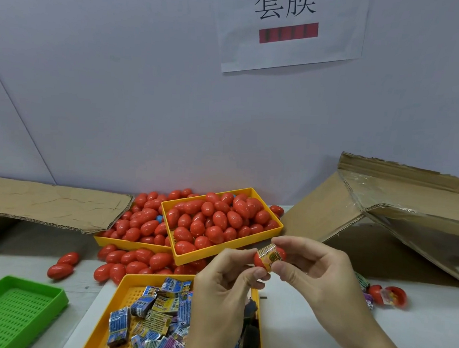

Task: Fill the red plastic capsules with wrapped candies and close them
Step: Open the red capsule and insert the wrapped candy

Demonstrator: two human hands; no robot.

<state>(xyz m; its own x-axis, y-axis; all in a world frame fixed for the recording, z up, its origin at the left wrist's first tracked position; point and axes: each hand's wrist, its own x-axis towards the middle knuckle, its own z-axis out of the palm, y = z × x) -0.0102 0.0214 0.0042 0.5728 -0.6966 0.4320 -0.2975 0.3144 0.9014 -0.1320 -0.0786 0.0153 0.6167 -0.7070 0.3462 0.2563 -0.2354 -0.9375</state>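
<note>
1. Both hands meet above the near tray: the left hand (226, 279) and the right hand (311, 272) pinch one red capsule (261, 260) between fingertips, with a yellow wrapped candy (269, 256) pressed against it.
2. Cardboard box (399, 210), tipped on its side at the right, flaps open; a flat cardboard sheet (50, 202) lies at the left.
3. Near yellow tray (109, 320) holds a heap of wrapped candies (156, 315) in blue, yellow and purple.
4. Far yellow tray (247, 247), tilted on a second yellow tray (125, 244), is piled with closed red capsules (214, 219); more spill over the table (307, 328) around both.
5. Green tray (9, 310) sits at the near left.
6. Open capsule half (396, 295) with candy in it lies at the right, beside loose sweets.
7. Two stray capsules (63, 266) rest left of the pile.
</note>
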